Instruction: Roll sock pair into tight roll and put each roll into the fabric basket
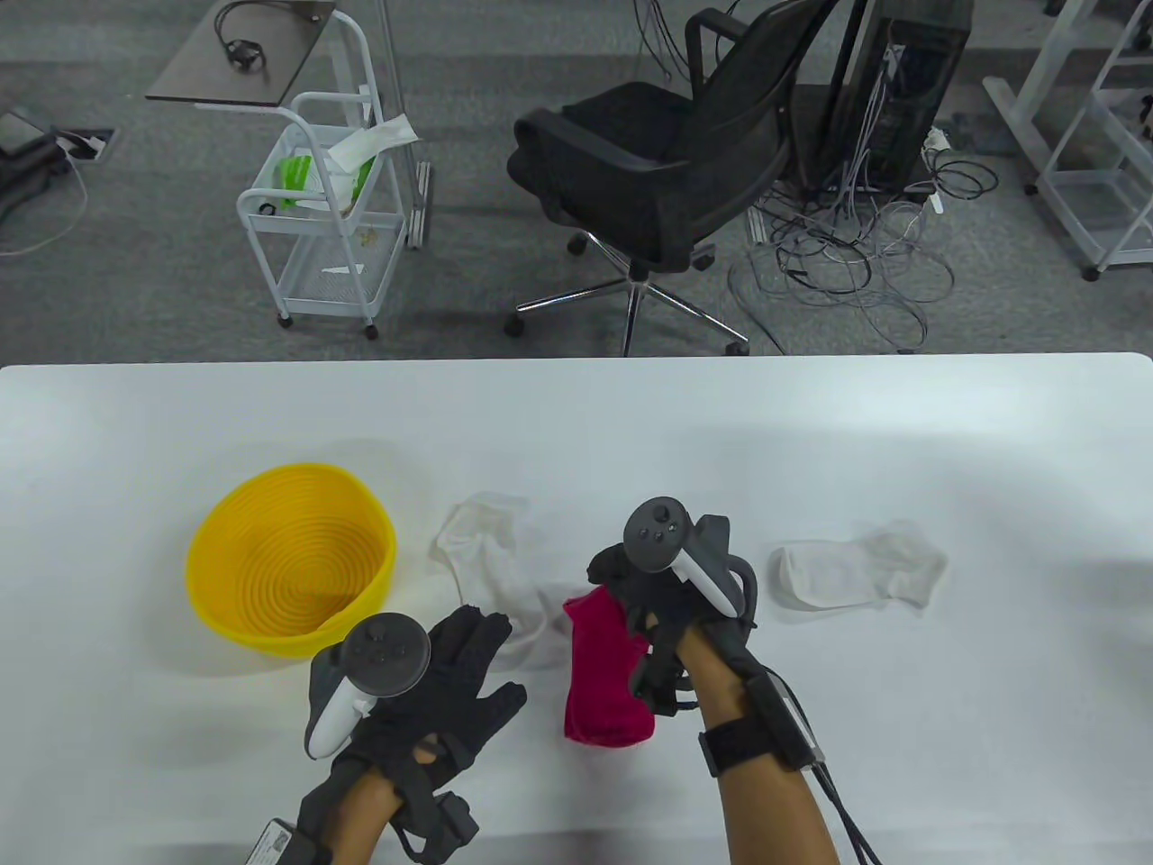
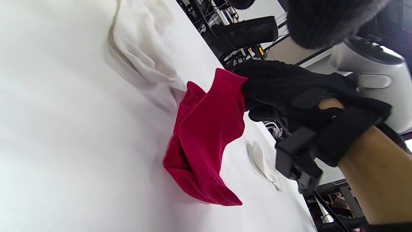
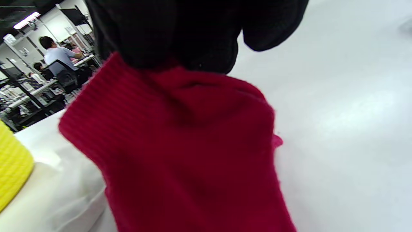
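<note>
A red sock pair (image 1: 602, 671) hangs by its cuff from my right hand (image 1: 630, 586), which pinches the top edge; the toe end touches the table. The left wrist view shows the red sock pair (image 2: 206, 141) as two layers, gripped by my right hand (image 2: 273, 93). In the right wrist view the red sock pair (image 3: 190, 154) fills the frame under my gloved fingers (image 3: 167, 35). My left hand (image 1: 455, 680) lies flat beside it, fingers spread, holding nothing. A yellow basket (image 1: 293, 559) sits at the left, nothing inside it.
A white sock (image 1: 491, 577) lies crumpled between the basket and the red pair; another white sock (image 1: 856, 575) lies flat to the right. Beyond the table's far edge (image 1: 576, 360) stand an office chair (image 1: 667, 153) and a white cart (image 1: 324, 207).
</note>
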`<state>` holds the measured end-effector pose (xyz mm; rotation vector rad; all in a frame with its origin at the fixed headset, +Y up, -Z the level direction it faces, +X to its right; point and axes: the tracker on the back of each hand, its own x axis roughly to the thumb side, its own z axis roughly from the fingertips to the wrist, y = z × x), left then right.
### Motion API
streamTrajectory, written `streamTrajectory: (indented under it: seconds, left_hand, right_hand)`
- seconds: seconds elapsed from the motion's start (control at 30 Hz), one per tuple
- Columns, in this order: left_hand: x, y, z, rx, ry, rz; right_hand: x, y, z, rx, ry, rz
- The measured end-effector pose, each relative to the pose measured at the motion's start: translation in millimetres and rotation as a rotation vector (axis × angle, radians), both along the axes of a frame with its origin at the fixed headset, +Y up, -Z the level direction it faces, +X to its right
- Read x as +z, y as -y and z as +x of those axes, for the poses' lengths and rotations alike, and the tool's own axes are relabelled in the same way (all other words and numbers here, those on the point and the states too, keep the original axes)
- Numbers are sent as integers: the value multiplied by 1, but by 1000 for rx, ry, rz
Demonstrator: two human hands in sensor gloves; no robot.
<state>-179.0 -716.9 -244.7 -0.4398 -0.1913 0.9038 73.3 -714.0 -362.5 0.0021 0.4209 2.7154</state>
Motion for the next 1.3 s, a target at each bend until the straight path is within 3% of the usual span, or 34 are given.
streamTrajectory:
  seconds: [0.23,0.43,0.57,0.73,0.97,1.3]
  left_hand:
    - [1,0,4,-14,23,2]
    - [2,-1,15,-21,74,42]
    - [2,2,25,-51,113,71]
    - [1,9,51,-115,186,146]
    - [1,18,76,-274,259,215]
    - [-7,32,91,-411,288,147]
  right_hand:
    - [-6,16,-2,74,60,22]
    - [6,-1,19,39,25,100]
    - [29,-20,36,-19,-12,123]
    - [79,-30,48,-19,-92,110]
    - [124,-12,36,31,-243,30]
    - [130,25,11,197,-319,-19]
